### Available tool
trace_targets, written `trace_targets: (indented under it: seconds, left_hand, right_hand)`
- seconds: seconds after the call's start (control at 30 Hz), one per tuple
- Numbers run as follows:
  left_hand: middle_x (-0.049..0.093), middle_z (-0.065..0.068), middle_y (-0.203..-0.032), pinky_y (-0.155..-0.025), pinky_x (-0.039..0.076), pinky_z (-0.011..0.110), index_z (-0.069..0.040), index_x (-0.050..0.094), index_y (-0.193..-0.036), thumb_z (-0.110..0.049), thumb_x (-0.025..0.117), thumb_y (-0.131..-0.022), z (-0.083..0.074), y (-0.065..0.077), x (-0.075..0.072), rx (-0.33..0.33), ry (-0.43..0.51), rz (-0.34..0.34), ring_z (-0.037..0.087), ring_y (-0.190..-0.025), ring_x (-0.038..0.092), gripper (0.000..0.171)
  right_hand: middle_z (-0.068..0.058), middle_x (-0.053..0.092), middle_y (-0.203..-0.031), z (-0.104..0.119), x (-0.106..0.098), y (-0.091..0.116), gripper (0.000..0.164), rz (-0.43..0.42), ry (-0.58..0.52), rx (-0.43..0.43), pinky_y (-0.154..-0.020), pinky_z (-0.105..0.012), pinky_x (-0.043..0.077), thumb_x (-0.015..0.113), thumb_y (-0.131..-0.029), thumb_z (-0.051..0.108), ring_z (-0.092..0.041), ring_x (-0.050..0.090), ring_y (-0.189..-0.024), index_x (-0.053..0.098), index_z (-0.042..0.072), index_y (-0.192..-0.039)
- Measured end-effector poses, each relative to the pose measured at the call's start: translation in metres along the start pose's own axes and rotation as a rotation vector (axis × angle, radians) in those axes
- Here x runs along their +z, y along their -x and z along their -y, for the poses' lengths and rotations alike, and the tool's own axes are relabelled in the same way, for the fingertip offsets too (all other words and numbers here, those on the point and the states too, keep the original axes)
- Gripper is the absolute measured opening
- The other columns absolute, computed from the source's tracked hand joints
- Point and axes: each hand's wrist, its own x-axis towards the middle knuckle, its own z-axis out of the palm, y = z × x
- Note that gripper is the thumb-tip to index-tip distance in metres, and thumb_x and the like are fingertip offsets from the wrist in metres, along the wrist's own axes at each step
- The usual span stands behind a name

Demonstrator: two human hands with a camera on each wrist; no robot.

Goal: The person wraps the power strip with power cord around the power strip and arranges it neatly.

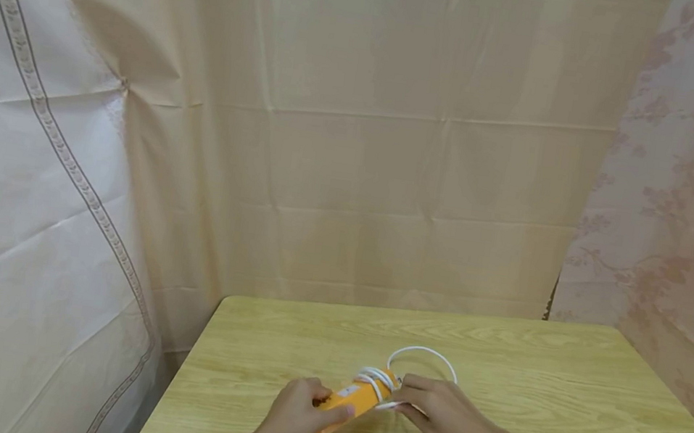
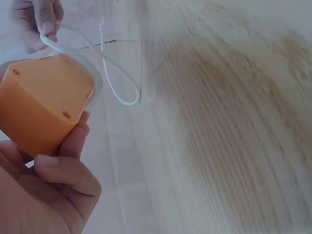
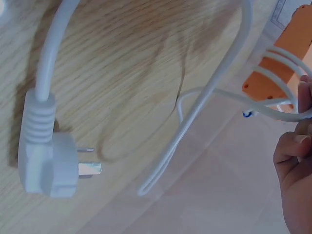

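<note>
An orange power strip is held tilted above the table, its end lower left gripped by my left hand. Several turns of its white cord wrap around the far end. My right hand pinches the cord beside that end, between thumb and fingers. In the left wrist view the strip's end face shows two small holes, with thumb and fingers around its lower part. Loose cord loops beyond and below my right hand. The white plug with metal pins appears at the left of the right wrist view.
A wood-grain table lies under both hands. Beige cloth hangs behind its far edge. Pale printed cloth hangs at the left, and flower-patterned cloth at the right.
</note>
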Motion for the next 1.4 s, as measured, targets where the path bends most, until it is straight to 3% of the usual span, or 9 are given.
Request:
trace_targets:
  seconds: [0.2,0.4,0.57,0.83,1.13,1.4]
  left_hand:
    - [0.049,-0.01,-0.064,-0.046,0.035,0.018,-0.006,0.079,-0.077,-0.047,0.078,-0.088,0.0,0.0,-0.001,0.018,0.003,0.074,0.002,-0.054,0.043,0.042]
    - [0.054,-0.009,-0.067,-0.045,0.038,0.018,-0.004,0.079,-0.081,-0.045,0.077,-0.09,0.0,0.001,-0.004,0.025,0.06,0.141,0.001,-0.054,0.046,0.042]
    - [0.055,-0.009,-0.068,-0.047,0.039,0.018,-0.001,0.08,-0.085,-0.044,0.077,-0.089,0.001,0.002,-0.006,0.025,0.077,0.182,0.002,-0.055,0.047,0.043]
    - [0.05,-0.009,-0.064,-0.046,0.036,0.019,-0.011,0.073,-0.071,-0.045,0.076,-0.09,0.001,0.002,-0.011,0.048,0.074,0.2,0.002,-0.052,0.044,0.039]
    - [0.044,-0.011,-0.063,-0.046,0.032,0.017,-0.013,0.056,-0.06,-0.044,0.075,-0.091,0.003,0.001,-0.015,0.069,0.082,0.237,0.0,-0.05,0.038,0.048]
    - [0.045,-0.011,-0.064,-0.047,0.034,0.016,-0.011,0.074,-0.072,-0.042,0.077,-0.091,0.004,0.001,-0.017,0.08,0.124,0.276,0.0,-0.053,0.04,0.036]
  right_hand:
    - [0.013,0.062,-0.093,-0.005,-0.002,-0.002,0.018,-0.077,0.014,-0.114,-0.063,-0.003,0.039,0.081,-0.087,0.008,0.01,0.048,-0.071,0.076,0.013,-0.104]
    - [0.011,0.063,-0.092,-0.009,-0.002,-0.004,0.008,-0.131,0.005,-0.18,-0.064,-0.003,0.042,0.074,-0.095,0.016,0.01,0.051,-0.071,0.075,0.013,-0.102]
    - [0.012,0.064,-0.091,-0.012,-0.002,-0.004,0.01,-0.123,0.007,-0.171,-0.064,-0.004,0.044,0.071,-0.097,0.023,0.01,0.053,-0.069,0.073,0.013,-0.098]
    - [0.012,0.061,-0.091,-0.016,-0.001,-0.008,0.018,-0.125,0.054,-0.157,-0.068,-0.006,0.047,0.06,-0.103,0.027,0.009,0.055,-0.069,0.07,0.012,-0.1]
    - [0.009,0.062,-0.095,-0.019,-0.006,-0.012,0.02,-0.131,0.089,-0.19,-0.067,-0.005,0.046,0.053,-0.106,0.025,0.006,0.054,-0.068,0.068,0.011,-0.105]
    - [0.012,0.061,-0.094,-0.02,-0.009,-0.013,0.017,-0.102,0.112,-0.191,-0.062,-0.003,0.04,0.054,-0.106,0.024,0.008,0.044,-0.065,0.066,0.012,-0.108]
